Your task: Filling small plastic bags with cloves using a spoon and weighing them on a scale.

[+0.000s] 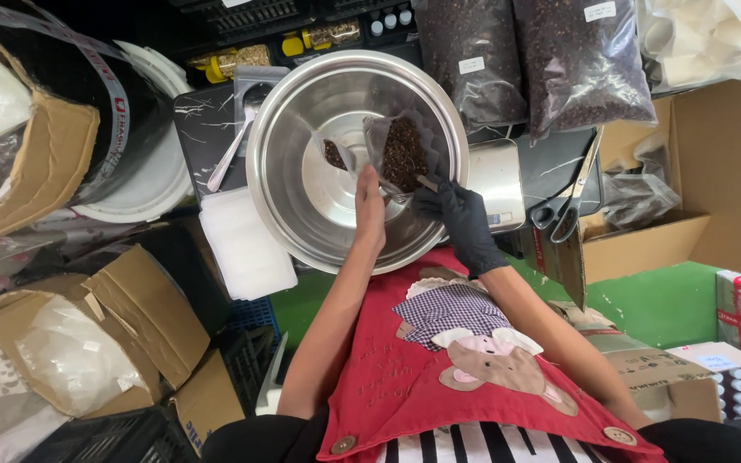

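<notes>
Fingers of the bare left hand (370, 201) pinch the lower edge of a small clear pouch (403, 153), holding it upright over a wide steel bowl (302, 197) on a black marble-patterned desk (203, 129). The gloved right hand (460, 219) is clenched around a small scoop (428, 183), whose tip meets the pouch's side. Dark, coarse granules fill most of the pouch, and a small heap of the same material (334, 154) lies inside the bowl just beside it.

A metal spoon (231, 154) rests on the desk left of the bowl, scissors (569, 201) lie to its right, and two large bags of dark granules (542, 60) stand behind. Open cardboard boxes (87, 334) crowd both sides.

The pouch is held by one edge only, so it may well sag or tip and drop its contents; the bowl below would likely catch most of a spill. A scoop angled wide of the mouth could scatter granules across the desk.
</notes>
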